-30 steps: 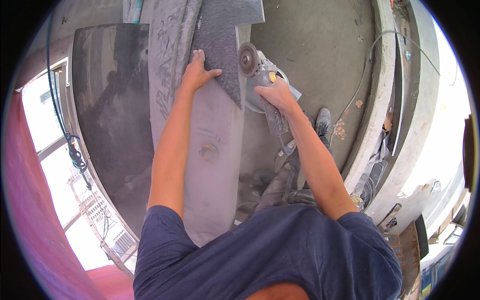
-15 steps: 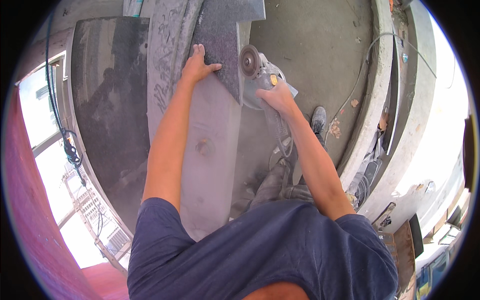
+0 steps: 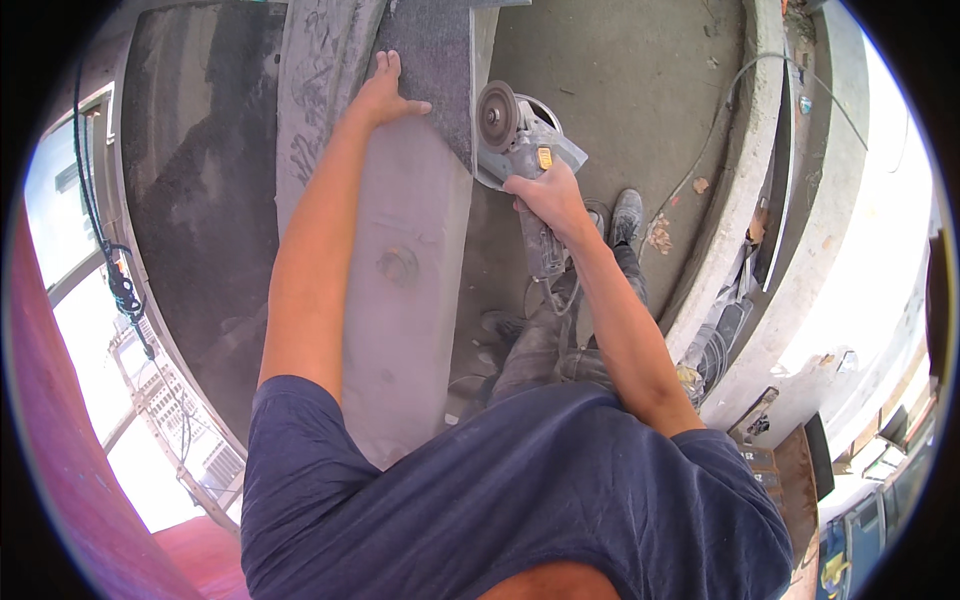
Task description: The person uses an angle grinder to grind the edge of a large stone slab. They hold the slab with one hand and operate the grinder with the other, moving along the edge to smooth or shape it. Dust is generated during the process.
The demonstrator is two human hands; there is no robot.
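My left hand (image 3: 381, 98) rests on the near slanted edge of a dark grey stone slab (image 3: 437, 60), fingers stretched forward and thumb out to the right. The slab lies on a pale, dusty ledge (image 3: 402, 220) and comes to a point at its near right. My right hand (image 3: 548, 197) is wrapped round the body of an angle grinder (image 3: 530, 152), held just right of the slab. Its round disc (image 3: 497, 117) faces the slab's right edge, with a small gap between them. Whether the disc spins, I cannot tell.
A pale round rim (image 3: 548, 106) shows behind the grinder. A grey cable (image 3: 712, 130) runs over the right-hand kerb (image 3: 735, 180). My dusty shoe (image 3: 627, 216) stands on the floor below. Left of the ledge lies a dark panel (image 3: 195, 170); a dark rope (image 3: 120, 285) hangs farther left.
The view has shifted, so slab and ledge appear higher and farther left. Relative to the slab, the grinder is nearer its pointed near corner. My left hand keeps its place on the slab.
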